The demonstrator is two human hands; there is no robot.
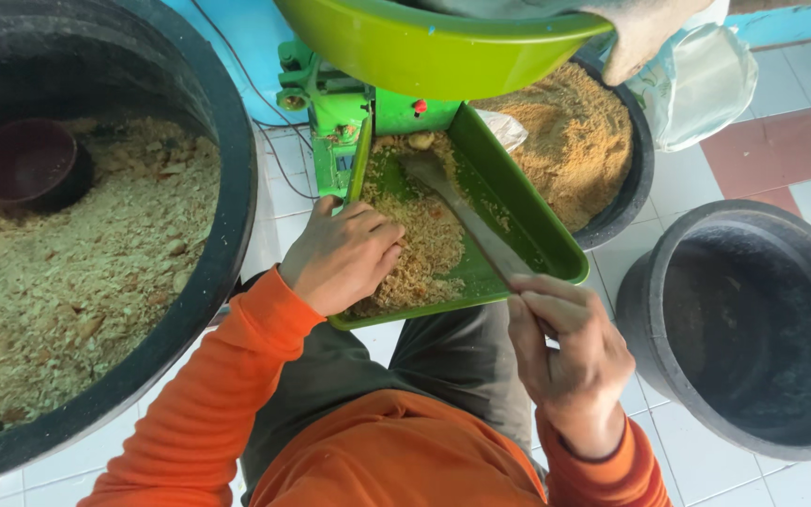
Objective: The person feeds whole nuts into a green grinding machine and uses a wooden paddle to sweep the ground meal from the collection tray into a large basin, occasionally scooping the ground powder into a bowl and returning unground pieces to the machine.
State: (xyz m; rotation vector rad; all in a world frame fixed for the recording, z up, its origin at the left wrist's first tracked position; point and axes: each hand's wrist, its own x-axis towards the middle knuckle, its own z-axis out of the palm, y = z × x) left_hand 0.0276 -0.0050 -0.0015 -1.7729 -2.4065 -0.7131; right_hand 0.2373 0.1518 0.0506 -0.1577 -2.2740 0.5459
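A green metal feed tray (527, 221) of a green machine (340, 117) slopes toward me, holding coarse tan crumbled material (424, 249). My left hand (342, 253) rests knuckles up on the crumbs at the tray's left side, fingers curled into them. My right hand (565, 352) grips the handle end of a flat metal scraper (457, 208), whose blade reaches up the tray toward the machine's inlet. Both sleeves are orange. A green bowl (434, 42) sits above the machine.
A large black tub (227, 235) at left holds coarse crumbs and a dark red bowl (25, 164). A black tub (635, 178) behind the tray holds finer tan meal. An empty black bucket (668, 272) stands at right on the tiled floor (781, 141). Cables run behind the machine.
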